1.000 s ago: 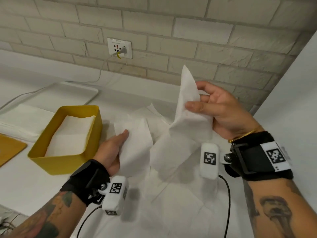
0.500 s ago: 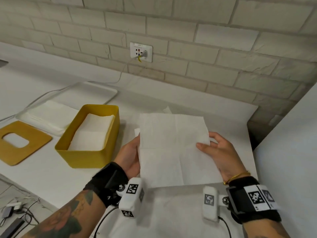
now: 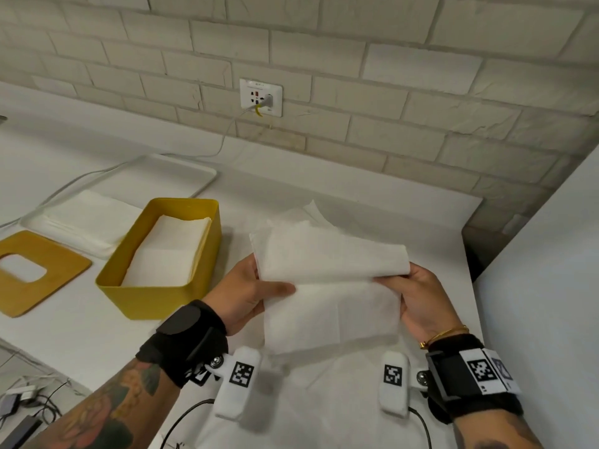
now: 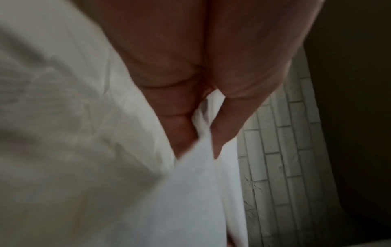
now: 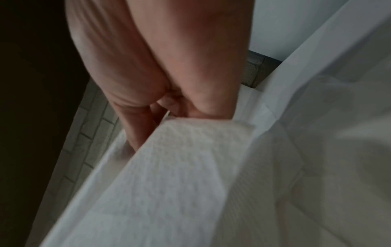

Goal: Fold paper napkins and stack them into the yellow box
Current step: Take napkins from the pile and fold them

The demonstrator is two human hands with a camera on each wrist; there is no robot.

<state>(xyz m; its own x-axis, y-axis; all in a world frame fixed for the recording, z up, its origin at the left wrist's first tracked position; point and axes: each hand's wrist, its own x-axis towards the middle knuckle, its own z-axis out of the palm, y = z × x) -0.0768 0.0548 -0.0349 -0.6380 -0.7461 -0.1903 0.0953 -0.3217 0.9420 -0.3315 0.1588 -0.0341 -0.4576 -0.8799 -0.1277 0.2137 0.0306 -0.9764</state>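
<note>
Both hands (image 3: 246, 293) pinch napkin (image 3: 330, 280) — seemingly half-folded.

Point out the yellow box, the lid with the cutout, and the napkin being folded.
yellow box (image 3: 152, 301), head view, near outer wall.
lid (image 3: 61, 273), head view, right of its cutout.
napkin (image 3: 330, 257), head view, upper folded-over flap.

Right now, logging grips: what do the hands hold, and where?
Both hold one paper napkin mid-fold: left hand pinches its left edge, right hand its right edge.

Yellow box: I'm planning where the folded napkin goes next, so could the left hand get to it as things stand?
Probably yes: the yellow box sits open-topped just beside the left hand, nothing between, though that hand grips the napkin.
</note>
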